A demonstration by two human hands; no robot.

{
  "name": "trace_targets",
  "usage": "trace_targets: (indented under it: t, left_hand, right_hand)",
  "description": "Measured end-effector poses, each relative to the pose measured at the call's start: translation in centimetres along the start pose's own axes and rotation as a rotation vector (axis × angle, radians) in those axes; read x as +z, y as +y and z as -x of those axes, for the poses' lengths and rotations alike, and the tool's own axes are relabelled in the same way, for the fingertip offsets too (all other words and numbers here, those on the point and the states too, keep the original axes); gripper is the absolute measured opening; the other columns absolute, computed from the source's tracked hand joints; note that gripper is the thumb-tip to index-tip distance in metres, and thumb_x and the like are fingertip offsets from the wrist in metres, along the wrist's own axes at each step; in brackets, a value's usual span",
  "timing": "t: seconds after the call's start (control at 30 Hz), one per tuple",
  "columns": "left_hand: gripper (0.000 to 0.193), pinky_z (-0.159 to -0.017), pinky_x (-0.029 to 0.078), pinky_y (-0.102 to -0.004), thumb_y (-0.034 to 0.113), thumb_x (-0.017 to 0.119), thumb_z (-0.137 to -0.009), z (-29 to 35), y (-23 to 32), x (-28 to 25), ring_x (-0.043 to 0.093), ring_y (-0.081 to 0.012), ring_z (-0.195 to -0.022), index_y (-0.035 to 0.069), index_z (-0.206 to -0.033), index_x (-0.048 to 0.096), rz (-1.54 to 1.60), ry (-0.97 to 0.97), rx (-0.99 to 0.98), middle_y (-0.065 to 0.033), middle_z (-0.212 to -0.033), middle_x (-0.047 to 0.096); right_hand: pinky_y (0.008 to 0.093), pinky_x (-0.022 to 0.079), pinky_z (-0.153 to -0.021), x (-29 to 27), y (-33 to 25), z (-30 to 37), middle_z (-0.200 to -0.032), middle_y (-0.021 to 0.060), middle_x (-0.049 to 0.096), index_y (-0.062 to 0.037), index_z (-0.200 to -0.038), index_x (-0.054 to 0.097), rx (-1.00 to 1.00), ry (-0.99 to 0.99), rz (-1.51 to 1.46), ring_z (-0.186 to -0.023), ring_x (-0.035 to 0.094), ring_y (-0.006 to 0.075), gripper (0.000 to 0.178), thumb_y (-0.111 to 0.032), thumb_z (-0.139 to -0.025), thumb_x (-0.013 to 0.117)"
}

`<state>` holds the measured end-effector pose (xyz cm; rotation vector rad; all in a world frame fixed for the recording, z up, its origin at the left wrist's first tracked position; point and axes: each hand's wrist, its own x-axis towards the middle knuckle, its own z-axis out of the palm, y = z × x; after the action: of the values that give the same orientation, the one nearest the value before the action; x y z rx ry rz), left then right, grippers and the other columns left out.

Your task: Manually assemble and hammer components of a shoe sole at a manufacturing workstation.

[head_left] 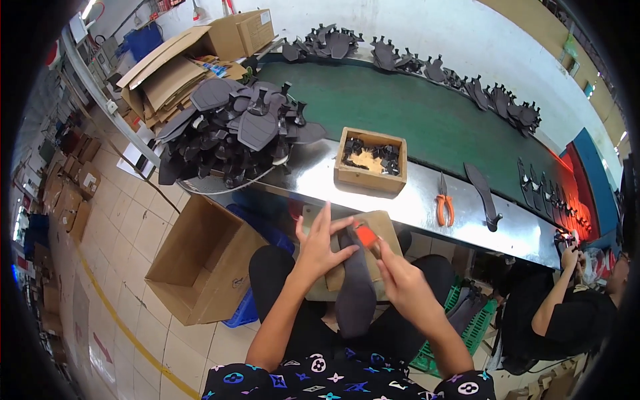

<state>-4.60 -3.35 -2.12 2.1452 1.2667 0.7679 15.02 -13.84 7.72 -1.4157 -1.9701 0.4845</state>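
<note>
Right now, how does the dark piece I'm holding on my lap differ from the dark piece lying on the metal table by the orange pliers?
The dark piece on the lap is held by the left hand and right hand; the dark piece on the table lies untouched beside the orange pliers. The lap piece has an orange tool at its top end; the table piece has none. The lap piece looks broader. Both are long, flat and dark grey.
</note>
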Motion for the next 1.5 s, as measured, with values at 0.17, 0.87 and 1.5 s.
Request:
trace_targets:
  t: [0.17,0.87,1.5]
  left_hand:
    - [0.119,-0.116,-0.005,-0.0642,0.044,0.079,-0.079,-0.1,0.0,-0.8,0.026,-0.0241,-0.151,0.002,-0.159,0.001,-0.011,-0.017,-0.061,0.0083,-0.141,0.06]
    - [0.028,-0.084,0.045,-0.0333,0.02,0.055,-0.101,8.0,11.8,-8.1,0.058,-0.0218,-0.091,-0.005,-0.109,0.067,0.963,-0.591,-0.029,-0.0114,-0.096,0.059]
    - [0.031,-0.074,0.047,-0.0322,0.023,0.055,-0.103,8.4,12.1,-6.7,0.063,-0.0221,-0.079,-0.003,-0.105,0.07,1.383,-1.026,0.133,-0.014,-0.092,0.07]
  right_hand:
    - [0.0443,0.056,-0.077,-5.2,-2.8,1.1,-0.098,0.0182,0.068,0.0023,-0.123,0.062,-0.145,0.168,0.011,-0.08,0.068,0.0365,0.03,-0.001,-0.093,0.059]
    - [0.0392,0.05,-0.083,0.9,4.4,-0.9,-0.092,0.0078,0.065,-0.0124,-0.131,0.064,-0.281,-0.18,0.505,-0.093,0.065,0.0248,0.047,-0.017,-0.085,0.073]
    - [0.0339,0.045,-0.057,-5.6,-2.3,-1.4,-0.085,0.015,0.06,0.0092,-0.097,0.065,-0.588,-0.643,-0.797,-0.069,0.054,0.0289,0.026,-0.008,-0.083,0.078]
